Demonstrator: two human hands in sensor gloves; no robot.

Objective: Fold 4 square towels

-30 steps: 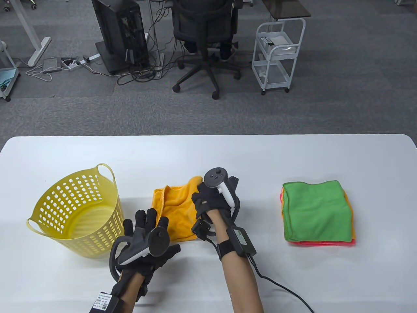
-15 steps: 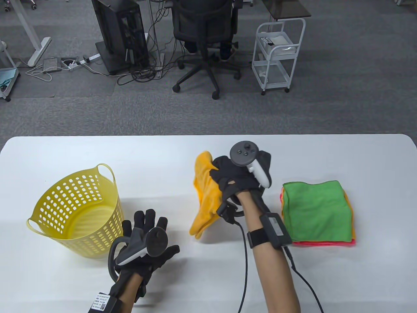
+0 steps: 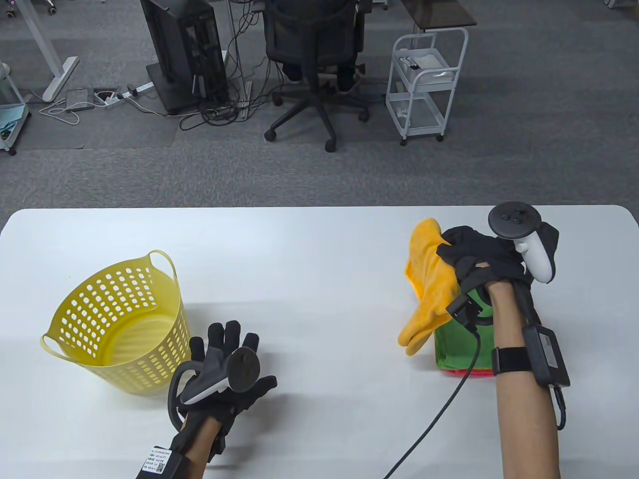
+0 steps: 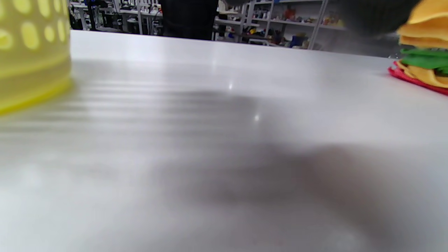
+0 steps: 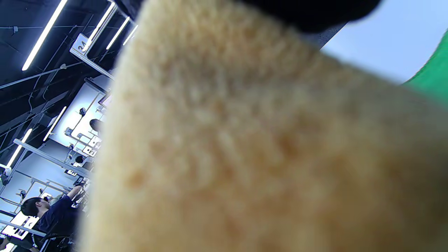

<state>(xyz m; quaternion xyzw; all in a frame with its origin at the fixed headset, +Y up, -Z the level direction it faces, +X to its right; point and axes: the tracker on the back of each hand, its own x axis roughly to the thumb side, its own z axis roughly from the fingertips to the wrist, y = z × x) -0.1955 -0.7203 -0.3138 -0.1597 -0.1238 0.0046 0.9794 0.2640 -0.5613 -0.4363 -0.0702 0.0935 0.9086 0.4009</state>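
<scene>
My right hand (image 3: 474,254) grips a folded orange towel (image 3: 429,284) and holds it in the air over the left side of the stack of folded towels (image 3: 454,349), whose top one is green. The orange towel hangs down from the hand and fills the right wrist view (image 5: 245,157), with a strip of green towel (image 5: 434,80) at the right edge. My left hand (image 3: 224,359) lies flat and spread on the white table (image 3: 319,259), holding nothing. The stack also shows at the right edge of the left wrist view (image 4: 423,66).
A yellow perforated basket (image 3: 120,324) stands on the table at the left, just left of my left hand; it also shows in the left wrist view (image 4: 31,52). A cable (image 3: 439,414) runs from my right wrist toward the front edge.
My right hand has lifted the orange towel off the table's middle and carried it right, to above the stack. My left hand has stayed in place.
</scene>
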